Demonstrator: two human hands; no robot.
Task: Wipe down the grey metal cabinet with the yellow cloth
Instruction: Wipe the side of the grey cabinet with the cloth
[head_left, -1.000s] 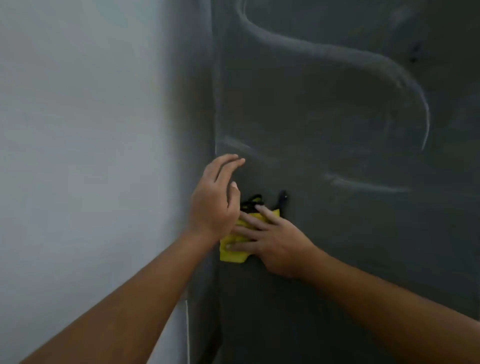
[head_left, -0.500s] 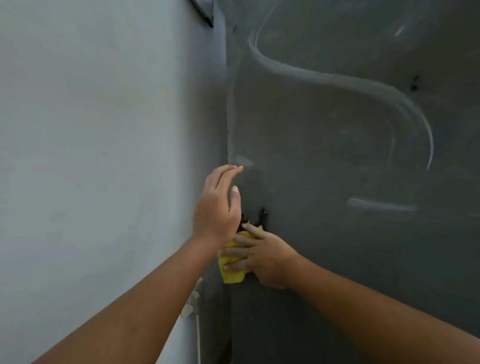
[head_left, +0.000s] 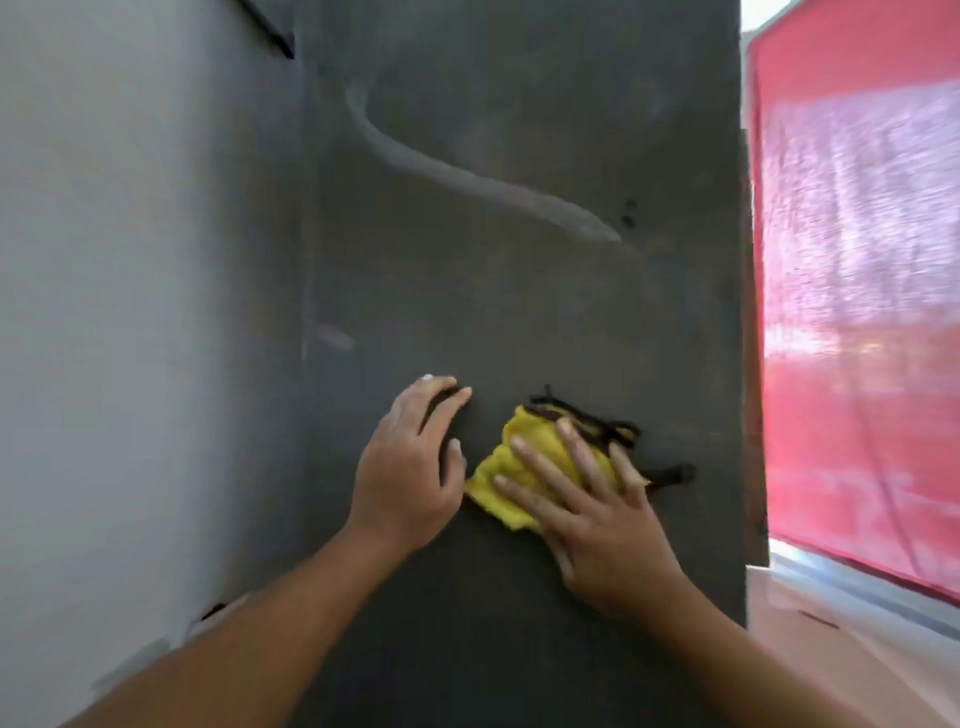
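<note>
The grey metal cabinet fills the middle of the view, its flat side facing me, with a pale curved wipe streak across the upper part. A crumpled yellow cloth with black edging lies flat against that side. My right hand presses it to the metal with spread, straight fingers. My left hand rests flat on the cabinet just left of the cloth, its fingers straight and holding nothing.
A pale grey wall meets the cabinet's left edge. To the right of the cabinet hangs a red curtain, with a strip of light floor below it.
My right hand has slid the cloth to the right, away from the cabinet's left edge. My left hand has parted from the cloth and lies flat on the metal. The view has swung right.
</note>
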